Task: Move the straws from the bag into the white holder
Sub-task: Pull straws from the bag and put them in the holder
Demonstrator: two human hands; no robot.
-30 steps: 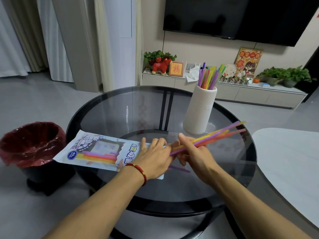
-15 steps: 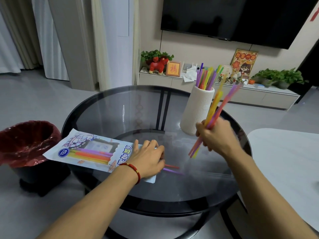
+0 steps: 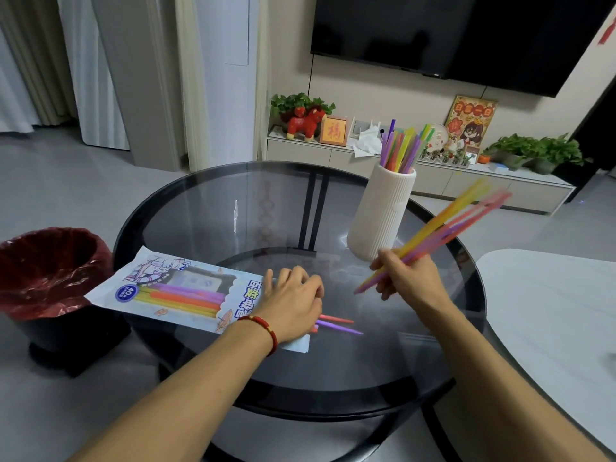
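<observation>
Swung bundle of straws (image 3: 443, 225) flatter, rightward | right hand (image 3: 405, 278) clenched round it | left hand (image 3: 293, 301) flat, pinning bag (image 3: 173, 295) | mid-transfer; next: upend into white holder (image 3: 383, 215)

Red-lined bin (image 3: 50, 271) beside glass table (image 3: 206, 221) — television (image 3: 466, 31) above.

I see a grey floor (image 3: 66, 181), pale curtains (image 3: 30, 61), a dark television (image 3: 466, 31) above a low cabinet (image 3: 433, 181) holding plants (image 3: 533, 151), and what looks like a red-lined bin (image 3: 50, 271).
</observation>
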